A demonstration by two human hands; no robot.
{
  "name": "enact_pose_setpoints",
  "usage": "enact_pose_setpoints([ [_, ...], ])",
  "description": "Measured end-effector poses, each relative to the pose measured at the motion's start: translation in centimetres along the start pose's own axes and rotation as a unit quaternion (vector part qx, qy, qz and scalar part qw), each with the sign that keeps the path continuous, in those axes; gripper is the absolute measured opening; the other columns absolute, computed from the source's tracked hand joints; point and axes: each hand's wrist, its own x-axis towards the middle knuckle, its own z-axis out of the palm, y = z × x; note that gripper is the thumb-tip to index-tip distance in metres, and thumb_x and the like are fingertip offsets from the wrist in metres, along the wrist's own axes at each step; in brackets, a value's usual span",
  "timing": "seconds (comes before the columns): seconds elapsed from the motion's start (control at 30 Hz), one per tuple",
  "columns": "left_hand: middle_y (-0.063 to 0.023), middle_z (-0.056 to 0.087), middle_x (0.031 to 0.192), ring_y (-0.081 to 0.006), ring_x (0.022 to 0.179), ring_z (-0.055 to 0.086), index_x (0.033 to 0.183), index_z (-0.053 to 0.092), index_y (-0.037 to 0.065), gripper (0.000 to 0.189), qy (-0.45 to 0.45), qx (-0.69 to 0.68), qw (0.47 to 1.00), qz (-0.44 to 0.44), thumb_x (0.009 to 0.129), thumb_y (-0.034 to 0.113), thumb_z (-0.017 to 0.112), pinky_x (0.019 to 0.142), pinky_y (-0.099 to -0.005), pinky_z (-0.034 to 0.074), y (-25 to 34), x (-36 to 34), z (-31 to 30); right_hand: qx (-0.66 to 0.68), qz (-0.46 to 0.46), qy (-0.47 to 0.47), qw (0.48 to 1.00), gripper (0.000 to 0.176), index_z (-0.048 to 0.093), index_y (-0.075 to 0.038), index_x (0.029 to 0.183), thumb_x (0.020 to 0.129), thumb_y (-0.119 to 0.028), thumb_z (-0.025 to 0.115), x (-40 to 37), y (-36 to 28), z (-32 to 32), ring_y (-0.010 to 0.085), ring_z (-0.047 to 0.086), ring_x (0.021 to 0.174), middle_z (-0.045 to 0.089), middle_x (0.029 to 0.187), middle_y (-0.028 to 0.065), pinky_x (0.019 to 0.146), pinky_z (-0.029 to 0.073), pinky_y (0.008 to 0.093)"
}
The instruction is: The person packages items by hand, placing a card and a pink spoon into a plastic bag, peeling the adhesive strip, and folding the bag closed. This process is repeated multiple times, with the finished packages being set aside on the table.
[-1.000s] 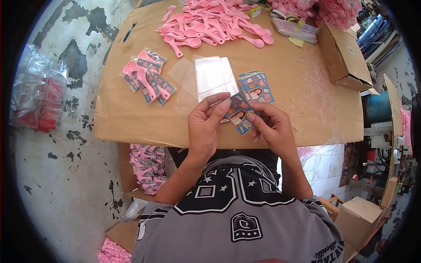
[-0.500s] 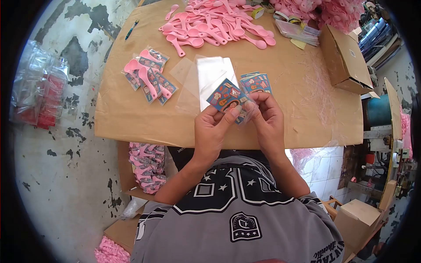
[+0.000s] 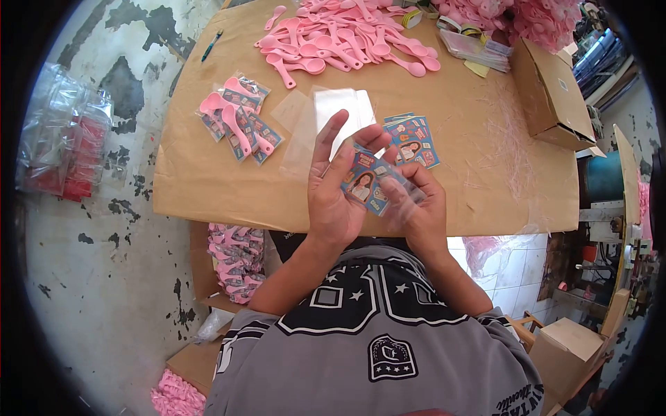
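Note:
A blue printed card (image 3: 363, 183) with a picture of a person on it is in a clear plastic bag between my hands. My right hand (image 3: 424, 216) pinches its right side, fingers closed on the bagged card. Against its left edge lies my left hand (image 3: 334, 201), open, fingers stretched and spread. Just beyond, a stack of similar cards (image 3: 420, 132) rests on the table. Clear plastic bags (image 3: 336, 107) lie flat behind my left fingers, which partly cover them. To the left, several pink spoons (image 3: 234, 128) sit on bagged cards.
A large heap of pink measuring spoons (image 3: 333, 45) covers the far side of the brown-covered table (image 3: 229, 197). A pen (image 3: 211, 46) lies far left. At the right edge stands a cardboard box (image 3: 548, 97), near tape rolls (image 3: 449, 25) and plastic packs (image 3: 475, 50).
My left fingers have opened from their grip and spread out. The card has turned more upright and moved slightly toward me, still in my right hand. The card stack is less covered.

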Motion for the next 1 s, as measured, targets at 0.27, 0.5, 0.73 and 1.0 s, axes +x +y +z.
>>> enact_pose_setpoints([
  [0.27, -0.0125, 0.067, 0.120, -0.0216, 0.110, 0.068, 0.155, 0.038, 0.007, 0.048, 0.003, -0.028, 0.999, -0.023, 0.110, 0.016, 0.053, 0.102, -0.0442, 0.058, -0.5, -0.5, 0.2, -0.005, -0.004, -0.008, 1.000, 0.020, 0.062, -0.006, 0.100, 0.095, -0.014, 0.079, 0.4, 0.6, 0.2, 0.0025, 0.051, 0.063, 0.058, 0.077, -0.0043, 0.055, 0.041, 0.0211],
  [0.5, -0.0061, 0.065, 0.105, -0.0154, 0.094, 0.066, 0.147, 0.045, 0.005, 0.042, 0.076, -0.013, 0.996, -0.043, 0.110, 0.022, 0.055, 0.092, -0.0397, 0.059, 0.9, -0.6, -1.0, -0.283, -0.285, 0.012, 0.916, 0.030, 0.069, -0.008, 0.110, 0.084, -0.004, 0.083, 0.6, -0.6, 1.9, 0.0092, 0.054, 0.071, 0.058, 0.086, -0.0002, 0.058, 0.043, 0.0255],
  [0.73, -0.0021, 0.063, 0.093, -0.0121, 0.082, 0.062, 0.135, 0.053, 0.007, 0.036, 0.126, -0.097, 0.987, -0.010, 0.109, 0.032, 0.059, 0.087, -0.0353, 0.057, 3.2, 0.4, -3.7, -0.459, -0.440, -0.139, 0.759, 0.021, 0.077, -0.008, 0.101, 0.081, 0.000, 0.080, 3.1, -4.6, 0.0, 0.0232, 0.063, 0.079, 0.066, 0.092, 0.0073, 0.066, 0.051, 0.0350],
  [1.0, -0.0054, 0.067, 0.098, -0.0144, 0.085, 0.066, 0.138, 0.052, 0.006, 0.043, 0.121, -0.081, 0.989, 0.034, 0.109, 0.037, 0.059, 0.090, -0.0376, 0.057, 5.3, -0.5, -3.9, -0.570, -0.423, -0.040, 0.703, 0.028, 0.071, -0.006, 0.115, 0.096, -0.026, 0.070, 22.5, -7.4, -5.9, 0.0370, 0.071, 0.096, 0.075, 0.104, 0.0167, 0.081, 0.055, 0.0498],
])
